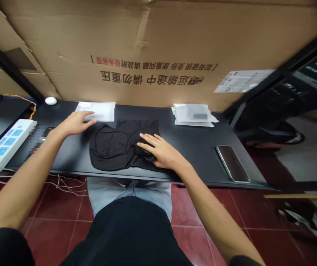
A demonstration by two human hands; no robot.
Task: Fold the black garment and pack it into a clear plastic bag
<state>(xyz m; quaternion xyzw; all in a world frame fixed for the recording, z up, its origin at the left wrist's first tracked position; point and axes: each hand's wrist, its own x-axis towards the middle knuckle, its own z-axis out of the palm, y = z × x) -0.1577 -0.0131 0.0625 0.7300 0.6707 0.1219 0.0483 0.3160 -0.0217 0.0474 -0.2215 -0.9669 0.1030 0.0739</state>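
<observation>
A black cloth garment [111, 147] lies partly folded on the black table [194, 147], near its front edge. My right hand [164, 150] rests on the right part of the cloth, palm down with its fingers spread. Up and to the left, my left hand [79, 122] is over the near left side of a white translucent packet [104, 111], fingers apart and holding nothing. Whether its fingertips touch the packet is hard to tell. Another small pile of white packets [193, 113] lies at the back, right of the cloth.
A phone [233, 164] lies at the table's right end. On the left are a white power strip [11, 142], cables and a white rounded object [51, 101]. Behind the table stands a large cardboard sheet [158, 37]. A metal frame post [280, 66] rises at the right.
</observation>
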